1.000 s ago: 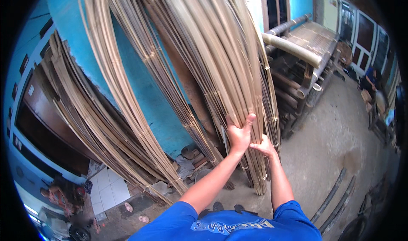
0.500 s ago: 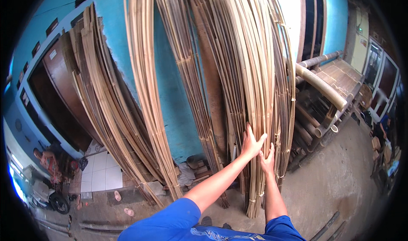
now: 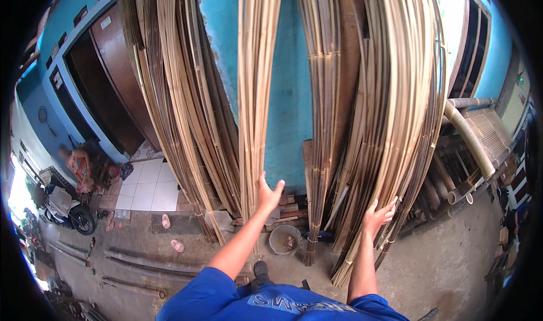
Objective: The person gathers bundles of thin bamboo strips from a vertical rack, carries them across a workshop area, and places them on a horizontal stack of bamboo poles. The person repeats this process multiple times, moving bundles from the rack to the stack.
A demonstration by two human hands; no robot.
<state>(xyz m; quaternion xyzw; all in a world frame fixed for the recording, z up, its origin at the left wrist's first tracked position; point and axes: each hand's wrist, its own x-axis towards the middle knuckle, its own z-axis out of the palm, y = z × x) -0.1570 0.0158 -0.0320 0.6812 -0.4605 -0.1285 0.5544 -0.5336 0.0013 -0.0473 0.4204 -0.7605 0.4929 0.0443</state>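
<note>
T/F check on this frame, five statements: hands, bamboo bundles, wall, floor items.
1. The left hand is on the narrow bundle of bamboo strips standing apart from the others. True.
2. The right hand is holding a saw. False: it lies open against the big bundle of bamboo strips, with no tool in it.
3. The wall behind the bundles is blue. True.
4. The bundles lie flat on the floor. False: they stand upright, leaning against the wall.
5. A round bucket sits on the floor near the foot of the bundles. True.
</note>
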